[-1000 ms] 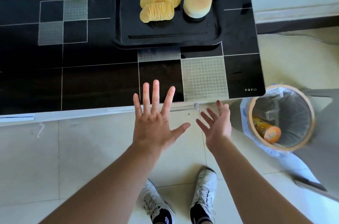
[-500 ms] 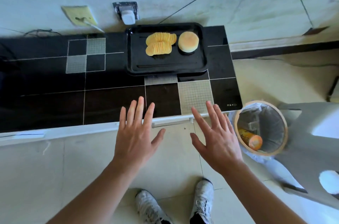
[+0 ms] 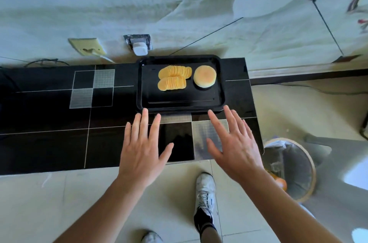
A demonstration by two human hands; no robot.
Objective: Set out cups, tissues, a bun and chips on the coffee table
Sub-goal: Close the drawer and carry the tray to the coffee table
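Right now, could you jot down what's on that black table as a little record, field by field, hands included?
surface: glossy black tiled coffee table
tray: black rectangular plastic tray, at the table's far right
chips: two fanned rows of yellow chips, left part of tray
bun: round pale bun, right of chips
left hand: open, fingers spread, near tray's front edge
right hand: open, same
cups, tissues: not visible

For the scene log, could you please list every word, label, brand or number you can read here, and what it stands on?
No text can be read.
Table: no legible mark shows.
Orange can in the bin: its print is blurred and mostly hidden.
Shoe: a small dark mark, too small to read.
Tray, chips, bun: no lettering.
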